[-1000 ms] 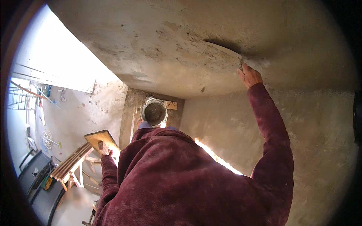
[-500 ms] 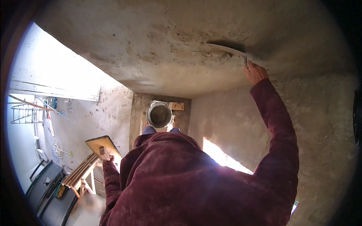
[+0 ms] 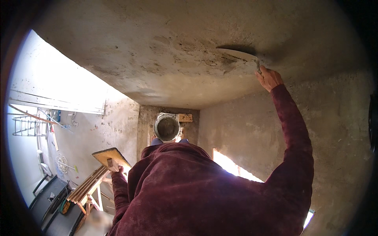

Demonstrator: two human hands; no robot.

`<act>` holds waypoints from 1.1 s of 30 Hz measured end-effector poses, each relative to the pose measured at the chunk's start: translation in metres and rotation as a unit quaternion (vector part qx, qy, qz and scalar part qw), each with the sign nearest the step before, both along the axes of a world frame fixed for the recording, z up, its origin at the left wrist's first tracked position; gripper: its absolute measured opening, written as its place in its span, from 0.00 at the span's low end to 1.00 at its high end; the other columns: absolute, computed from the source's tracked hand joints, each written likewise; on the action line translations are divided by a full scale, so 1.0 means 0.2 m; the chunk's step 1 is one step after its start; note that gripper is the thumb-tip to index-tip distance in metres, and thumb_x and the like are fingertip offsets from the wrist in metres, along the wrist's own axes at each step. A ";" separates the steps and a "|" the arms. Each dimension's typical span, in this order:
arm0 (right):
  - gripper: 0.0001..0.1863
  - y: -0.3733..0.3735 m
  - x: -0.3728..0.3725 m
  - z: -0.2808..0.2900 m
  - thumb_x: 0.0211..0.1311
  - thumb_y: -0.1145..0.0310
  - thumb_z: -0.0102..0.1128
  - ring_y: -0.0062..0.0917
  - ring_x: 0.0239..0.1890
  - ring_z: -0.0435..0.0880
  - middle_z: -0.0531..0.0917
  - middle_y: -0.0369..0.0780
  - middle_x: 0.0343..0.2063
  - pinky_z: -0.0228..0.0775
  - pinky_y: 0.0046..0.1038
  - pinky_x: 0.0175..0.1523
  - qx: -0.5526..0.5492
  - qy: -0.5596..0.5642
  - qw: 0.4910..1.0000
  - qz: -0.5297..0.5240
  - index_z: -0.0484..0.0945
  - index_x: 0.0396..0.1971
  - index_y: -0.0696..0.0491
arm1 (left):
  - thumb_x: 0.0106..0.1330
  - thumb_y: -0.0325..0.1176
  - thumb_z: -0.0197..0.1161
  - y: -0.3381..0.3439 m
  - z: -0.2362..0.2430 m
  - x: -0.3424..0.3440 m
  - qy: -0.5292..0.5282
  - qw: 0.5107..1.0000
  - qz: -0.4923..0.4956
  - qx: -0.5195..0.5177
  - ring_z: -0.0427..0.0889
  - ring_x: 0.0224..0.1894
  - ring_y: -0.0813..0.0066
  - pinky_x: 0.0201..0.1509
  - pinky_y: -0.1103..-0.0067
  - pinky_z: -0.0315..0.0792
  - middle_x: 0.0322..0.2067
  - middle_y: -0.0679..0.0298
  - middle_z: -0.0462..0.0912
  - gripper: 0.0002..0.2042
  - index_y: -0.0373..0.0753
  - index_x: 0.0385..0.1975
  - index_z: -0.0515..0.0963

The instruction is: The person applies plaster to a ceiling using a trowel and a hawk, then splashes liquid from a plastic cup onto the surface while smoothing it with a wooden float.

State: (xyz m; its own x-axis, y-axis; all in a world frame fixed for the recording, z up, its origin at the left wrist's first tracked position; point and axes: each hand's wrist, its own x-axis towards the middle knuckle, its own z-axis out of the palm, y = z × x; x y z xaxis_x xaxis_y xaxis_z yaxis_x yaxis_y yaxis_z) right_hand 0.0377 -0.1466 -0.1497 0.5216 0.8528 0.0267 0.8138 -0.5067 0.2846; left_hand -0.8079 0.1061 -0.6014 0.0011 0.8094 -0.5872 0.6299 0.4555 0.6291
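Observation:
My right hand (image 3: 271,78) is raised and closed around the handle of a plastering trowel (image 3: 241,54). The trowel's long blade lies at a slant against the grey plastered wall (image 3: 177,78), one long edge toward me; its far face is hidden. Dark rough patches mark the plaster beside the blade. Low on the left, my left hand (image 3: 119,170) grips the wooden handle of a plasterer's hawk (image 3: 105,155), a flat yellowish board with a dark edge. The fingers are partly hidden by the handle. Only a little of the board's other face can be made out.
A mortar bucket (image 3: 156,125) stands before my feet, with a wooden block (image 3: 185,117) beside it. To the left are a wooden sawhorse stand (image 3: 88,183), a dark wheelbarrow-like tub (image 3: 49,192), coiled cable (image 3: 62,163) and a ladder (image 3: 24,126). A side wall (image 3: 244,122) rises right.
The view has tilted slightly, so the bucket and floor sit lower in the picture. The trowel has shifted a little up the wall. The hawk has turned slightly in my left hand.

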 end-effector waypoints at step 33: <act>0.23 -0.04 0.00 -0.34 0.67 0.52 0.46 0.40 0.35 0.82 0.81 0.50 0.32 0.73 0.41 0.39 -0.058 0.061 0.995 -0.047 0.71 0.51 0.55 | 0.53 0.38 0.69 -0.06 0.08 -0.05 0.022 0.996 -0.062 0.068 0.79 0.34 0.72 0.38 0.73 0.74 0.33 0.66 0.81 0.17 0.39 0.41 0.76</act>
State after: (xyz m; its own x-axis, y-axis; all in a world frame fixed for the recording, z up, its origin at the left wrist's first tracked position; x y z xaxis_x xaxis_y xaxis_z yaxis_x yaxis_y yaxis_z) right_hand 0.0380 -0.1554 -0.2174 0.5918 0.7942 -0.1380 0.7969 -0.5507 0.2483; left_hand -0.8181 0.0948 -0.5854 0.0834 0.8767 -0.4738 0.7039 0.2847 0.6508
